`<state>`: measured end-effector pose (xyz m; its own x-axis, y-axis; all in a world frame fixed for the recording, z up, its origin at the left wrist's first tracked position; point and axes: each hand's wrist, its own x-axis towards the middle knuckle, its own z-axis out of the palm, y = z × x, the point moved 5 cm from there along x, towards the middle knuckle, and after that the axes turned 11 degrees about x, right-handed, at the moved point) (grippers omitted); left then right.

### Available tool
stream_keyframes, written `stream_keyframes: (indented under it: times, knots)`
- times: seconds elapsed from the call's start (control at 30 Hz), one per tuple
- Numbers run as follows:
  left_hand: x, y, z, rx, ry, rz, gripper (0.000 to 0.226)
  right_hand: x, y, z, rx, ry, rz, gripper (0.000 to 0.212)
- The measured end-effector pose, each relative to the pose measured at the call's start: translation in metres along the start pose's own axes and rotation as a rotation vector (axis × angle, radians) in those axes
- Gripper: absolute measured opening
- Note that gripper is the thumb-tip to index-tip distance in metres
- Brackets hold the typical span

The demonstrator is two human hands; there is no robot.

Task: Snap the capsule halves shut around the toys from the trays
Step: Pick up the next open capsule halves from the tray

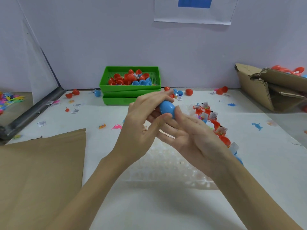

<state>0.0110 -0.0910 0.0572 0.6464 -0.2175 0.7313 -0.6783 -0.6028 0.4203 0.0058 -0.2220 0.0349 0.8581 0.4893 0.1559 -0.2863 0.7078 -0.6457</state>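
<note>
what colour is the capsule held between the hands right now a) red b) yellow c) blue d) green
c: the capsule pinched between the left hand and the right hand is blue, unlike the mostly red halves lying in the green tray behind.

I note a white table (pixel 166 209) bearing stacked green trays (pixel 116 100), a clear tray (pixel 166 171), cardboard sheet (pixel 41 171), scattered capsule halves (pixel 189 92).
</note>
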Motion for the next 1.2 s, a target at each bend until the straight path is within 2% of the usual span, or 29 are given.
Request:
stream_keyframes:
  times: [0.3,0.57,0.67,0.73,0.83,0.9,1.0,1.03,1.13,1.2]
  knots:
    - [-0.006,0.007,0.009,-0.262,-0.053,-0.219,0.035,0.004,0.012,-0.003,0.084,0.071,-0.08,0.037]
    - [-0.006,0.008,0.01,-0.284,-0.016,-0.201,0.032,0.004,0.014,0.0,0.131,0.067,-0.067,0.036]
    - [-0.006,0.006,0.015,-0.354,-0.097,-0.185,0.032,0.002,0.008,-0.002,0.093,0.076,-0.091,0.034]
    - [-0.005,0.002,0.019,-0.457,-0.184,-0.218,0.033,0.001,0.0,-0.006,-0.08,0.131,-0.181,0.034]
    - [-0.004,-0.006,0.02,-0.608,-0.248,-0.343,0.042,-0.004,-0.019,-0.012,-0.789,0.318,-0.463,0.031]
    - [-0.003,-0.011,0.019,-0.595,-0.229,-0.427,0.041,-0.007,-0.022,-0.009,-1.154,0.346,-0.634,0.03]
    - [-0.003,-0.019,0.016,-0.541,-0.176,-0.49,0.02,-0.007,-0.02,-0.009,-1.366,0.316,-0.746,0.036]
    - [-0.004,-0.02,0.016,-0.548,-0.175,-0.502,0.019,-0.007,-0.019,-0.01,-1.41,0.315,-0.768,0.037]
    - [-0.005,-0.023,0.015,-0.623,-0.176,-0.555,0.026,-0.007,-0.018,-0.011,-1.489,0.309,-0.822,0.043]
    - [-0.005,-0.024,0.016,-0.778,-0.187,-0.599,0.033,-0.007,-0.018,-0.01,-1.515,0.311,-0.843,0.05]
